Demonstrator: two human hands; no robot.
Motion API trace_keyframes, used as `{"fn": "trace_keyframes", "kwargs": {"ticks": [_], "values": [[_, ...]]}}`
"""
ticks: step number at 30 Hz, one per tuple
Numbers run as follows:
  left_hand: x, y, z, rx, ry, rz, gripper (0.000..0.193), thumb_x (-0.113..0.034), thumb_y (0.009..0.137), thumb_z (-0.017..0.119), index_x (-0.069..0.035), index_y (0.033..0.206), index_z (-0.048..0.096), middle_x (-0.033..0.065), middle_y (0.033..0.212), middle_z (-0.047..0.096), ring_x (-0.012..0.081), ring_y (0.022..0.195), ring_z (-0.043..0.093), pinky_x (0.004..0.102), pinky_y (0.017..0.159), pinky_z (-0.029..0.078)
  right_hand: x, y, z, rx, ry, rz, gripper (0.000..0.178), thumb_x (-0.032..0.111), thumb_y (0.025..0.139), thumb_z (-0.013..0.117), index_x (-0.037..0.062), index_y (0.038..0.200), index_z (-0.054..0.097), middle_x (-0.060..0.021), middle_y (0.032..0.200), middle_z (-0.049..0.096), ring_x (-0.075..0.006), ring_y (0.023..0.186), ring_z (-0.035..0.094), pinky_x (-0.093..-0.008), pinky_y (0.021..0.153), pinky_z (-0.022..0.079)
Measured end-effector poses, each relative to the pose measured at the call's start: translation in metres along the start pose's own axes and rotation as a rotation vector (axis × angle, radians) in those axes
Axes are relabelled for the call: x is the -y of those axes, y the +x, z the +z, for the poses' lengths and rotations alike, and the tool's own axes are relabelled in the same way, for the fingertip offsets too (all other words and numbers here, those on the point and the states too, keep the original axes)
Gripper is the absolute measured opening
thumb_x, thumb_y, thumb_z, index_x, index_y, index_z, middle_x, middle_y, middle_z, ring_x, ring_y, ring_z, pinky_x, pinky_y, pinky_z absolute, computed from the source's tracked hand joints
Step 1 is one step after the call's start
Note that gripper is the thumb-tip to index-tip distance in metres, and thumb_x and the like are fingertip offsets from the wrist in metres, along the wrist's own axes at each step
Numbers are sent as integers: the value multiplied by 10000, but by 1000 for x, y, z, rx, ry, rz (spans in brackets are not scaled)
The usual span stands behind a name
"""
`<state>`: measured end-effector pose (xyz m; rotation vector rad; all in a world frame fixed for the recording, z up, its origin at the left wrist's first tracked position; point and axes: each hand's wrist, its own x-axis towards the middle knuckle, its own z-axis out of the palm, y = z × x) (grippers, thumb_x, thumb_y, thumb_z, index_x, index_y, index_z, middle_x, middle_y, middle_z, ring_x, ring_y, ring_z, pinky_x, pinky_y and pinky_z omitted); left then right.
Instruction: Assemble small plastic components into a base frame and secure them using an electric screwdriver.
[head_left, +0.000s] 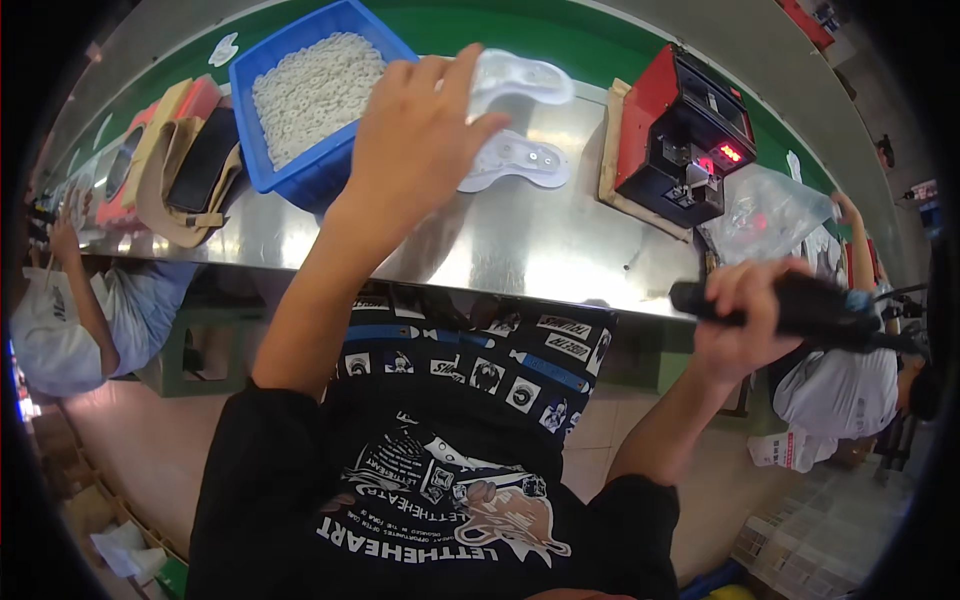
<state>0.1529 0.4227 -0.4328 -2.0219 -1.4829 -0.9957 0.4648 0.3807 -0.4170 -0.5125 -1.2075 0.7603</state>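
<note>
Two white, curved, sole-shaped plastic pieces lie on the metal bench, the far piece (535, 78) behind the near piece (530, 163). Small round inserts show on the near one. My left hand (415, 125) reaches over their left ends, thumb and index finger spread apart; its other fingers are partly hidden. At the right, beyond the bench's front edge, my right hand (742, 305) is closed round a black electric screwdriver (820, 312), which lies roughly level and is blurred.
A blue bin (300, 175) of small white rings stands left of my left hand. A red and black machine (685, 135) with a lit display sits on a board at the right. Beyond it lies a clear plastic bag (765, 215). Other people work at both sides.
</note>
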Motion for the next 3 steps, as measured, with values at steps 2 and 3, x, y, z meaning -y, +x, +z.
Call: {"fn": "trace_keyframes", "kwargs": {"ticks": [2,3], "values": [[-7,9,5,21,-131,38,503,-315,942,702,1,1319,593,201,1125,638,364,1066,572,435,947,460,-9,-30,-13,-14,-72,57,414,-67,833,586,23,1230,514,-58,719,528,-127,478,470,-300,478,461],[-15,8,-2,142,-144,6,520,-309,932,710,-19,1346,588,209,1176,632,375,1090,579,451,980,457,-12,-45,-17,25,-108,102,413,-34,847,606,29,1244,510,-66,714,534,-137,477,474,-307,486,464]]}}
